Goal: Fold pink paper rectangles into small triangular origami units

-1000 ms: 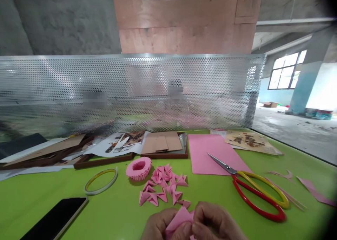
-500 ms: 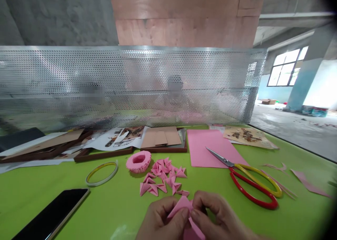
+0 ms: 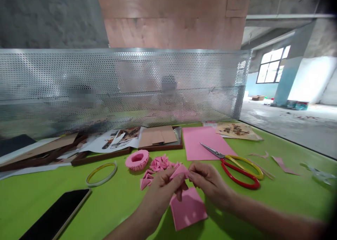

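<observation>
Between my two hands is a small folded piece of pink paper (image 3: pixel 180 171). My left hand (image 3: pixel 163 189) pinches it with thumb and fingers, and my right hand (image 3: pixel 207 180) grips its right edge. Below them a stack of pink paper squares (image 3: pixel 191 210) lies on the green table. Just beyond my left hand sits a pile of folded pink paper triangles (image 3: pixel 160 162), partly hidden by that hand. A round pink ring of folded paper pieces (image 3: pixel 137 160) stands to the left of the pile.
Scissors (image 3: pixel 223 159) with red and yellow handles rest partly on a large pink sheet (image 3: pixel 196 140). At left are a roll of tape (image 3: pixel 101 175) and a phone (image 3: pixel 56 215). Frames with cardboard (image 3: pixel 158 136) line a perforated metal screen (image 3: pixel 131 85). Pink scraps (image 3: pixel 284 165) lie at right.
Both hands have risen away from the table's near edge with the folded paper, now covering part of the triangle pile. The stack of squares shows more fully. The view has shifted slightly right.
</observation>
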A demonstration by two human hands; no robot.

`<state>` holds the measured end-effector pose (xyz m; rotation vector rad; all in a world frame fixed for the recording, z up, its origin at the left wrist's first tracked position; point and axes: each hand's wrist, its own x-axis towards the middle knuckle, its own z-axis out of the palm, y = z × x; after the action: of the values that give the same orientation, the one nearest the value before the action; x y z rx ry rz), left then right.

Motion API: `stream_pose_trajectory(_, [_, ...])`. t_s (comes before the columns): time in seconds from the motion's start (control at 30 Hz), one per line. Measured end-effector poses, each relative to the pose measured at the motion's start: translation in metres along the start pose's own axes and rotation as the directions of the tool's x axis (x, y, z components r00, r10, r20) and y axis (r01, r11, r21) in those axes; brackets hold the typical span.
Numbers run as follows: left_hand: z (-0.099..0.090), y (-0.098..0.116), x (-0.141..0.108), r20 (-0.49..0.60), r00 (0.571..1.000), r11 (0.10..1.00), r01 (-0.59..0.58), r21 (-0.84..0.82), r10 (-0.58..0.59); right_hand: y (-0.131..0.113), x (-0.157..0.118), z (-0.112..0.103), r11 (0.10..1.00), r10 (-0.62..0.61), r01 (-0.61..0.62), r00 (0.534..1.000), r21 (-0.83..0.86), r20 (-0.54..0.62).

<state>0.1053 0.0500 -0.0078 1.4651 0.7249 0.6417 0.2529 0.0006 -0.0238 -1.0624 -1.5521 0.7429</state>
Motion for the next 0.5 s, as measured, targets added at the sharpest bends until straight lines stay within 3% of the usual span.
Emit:
stream_pose_trajectory(0.17, [-0.009, -0.017, 0.010, -0.044, 0.999, 1.000, 0.017, 0.007, -0.016, 0.015, 0.001, 0.005, 0.997, -0.029, 0.023, 0.997, -0.078, -0.070])
stream_pose_trajectory(0.5, [-0.003, -0.023, 0.002, 0.021, 1.000, 1.000, -0.007, -0.019, 0.008, 0.013, -0.011, 0.005, 0.982, -0.049, 0.042, 0.998, -0.184, -0.031])
